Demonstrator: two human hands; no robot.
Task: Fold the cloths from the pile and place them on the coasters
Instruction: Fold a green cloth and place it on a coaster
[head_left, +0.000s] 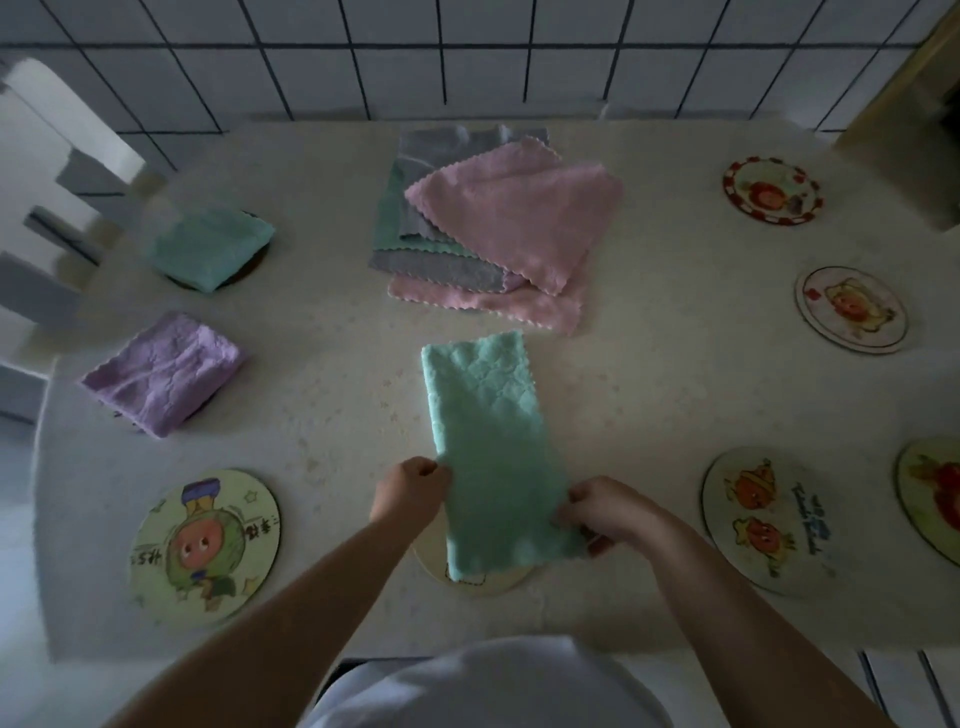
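Note:
A green cloth (488, 436), folded into a long strip, lies down the middle of the table. My left hand (410, 493) pinches its left edge near the front, and my right hand (605, 512) grips its right edge. The strip's near end covers a coaster (467, 584) at the table's front. The pile (488, 223) of pink, grey and green cloths sits at the back centre. A folded green cloth (210, 247) rests on a coaster at back left. A folded purple cloth (163, 371) lies in front of it.
Bare coasters: a green one (205, 545) front left, two (766, 517) (935, 499) front right, two (852, 309) (772, 190) back right. A tiled wall (467, 57) closes the far side. A dark box (914, 124) stands at the back right corner.

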